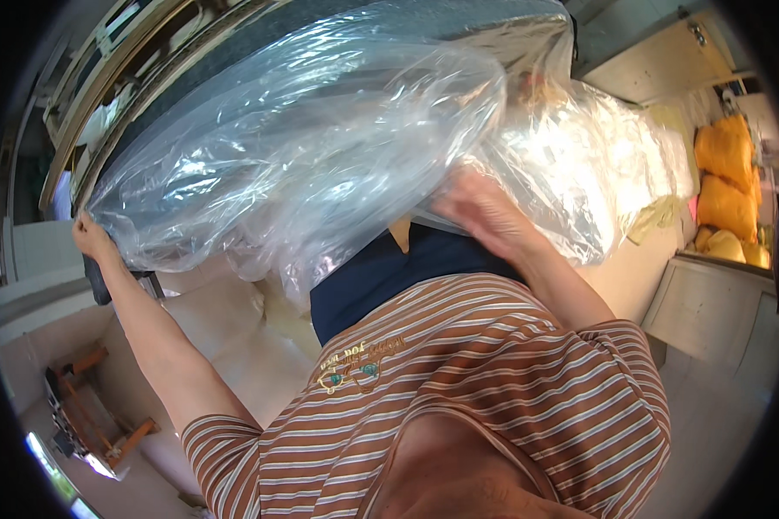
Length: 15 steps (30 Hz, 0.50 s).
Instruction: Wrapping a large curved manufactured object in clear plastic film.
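A large clear plastic bag [320, 130] is stretched over a dark, flat, padded item [225, 65] that slants across the upper picture. My left hand [91, 235] grips the bag's lower left corner together with the dark item's edge. My right hand [485, 212] is closed on the crinkled plastic at the bag's lower right, fingers partly hidden in the folds. My brown striped shirt [459, 389] and a navy cloth [381, 277] fill the lower middle.
A wooden frame [86, 95] runs along the upper left. Bright plastic-wrapped bundles [597, 156] lie to the right, with yellow sacks [727, 173] behind a pale counter [710, 303]. A cream cushion [225, 329] and an orange-handled tool [86, 415] sit lower left.
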Tool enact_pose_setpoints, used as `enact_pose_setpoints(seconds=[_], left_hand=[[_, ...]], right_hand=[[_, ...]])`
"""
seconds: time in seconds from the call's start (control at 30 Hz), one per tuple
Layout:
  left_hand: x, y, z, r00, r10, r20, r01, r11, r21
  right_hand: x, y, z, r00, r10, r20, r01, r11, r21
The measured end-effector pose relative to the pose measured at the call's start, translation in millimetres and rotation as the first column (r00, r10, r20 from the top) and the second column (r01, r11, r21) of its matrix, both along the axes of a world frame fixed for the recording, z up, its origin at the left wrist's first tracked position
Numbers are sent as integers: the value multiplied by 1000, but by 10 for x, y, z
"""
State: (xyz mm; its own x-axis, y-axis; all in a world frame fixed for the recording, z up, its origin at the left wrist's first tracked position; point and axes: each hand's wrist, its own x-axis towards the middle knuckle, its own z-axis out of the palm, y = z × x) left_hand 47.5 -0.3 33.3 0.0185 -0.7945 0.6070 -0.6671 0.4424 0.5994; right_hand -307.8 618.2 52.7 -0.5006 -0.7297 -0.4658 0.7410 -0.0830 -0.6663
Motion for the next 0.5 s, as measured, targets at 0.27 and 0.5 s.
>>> enact_pose_setpoints(seconds=[0.27,0.5], left_hand=[[71,148,107,989,114,97,-108,992,-59],[-853,788,263,901,-370,225,371,928,39]], right_hand=[[-1460,522,-280,803,-425,-417,515,848,127],[-3145,1688,1196,-476,677,-562,878,401,-260]])
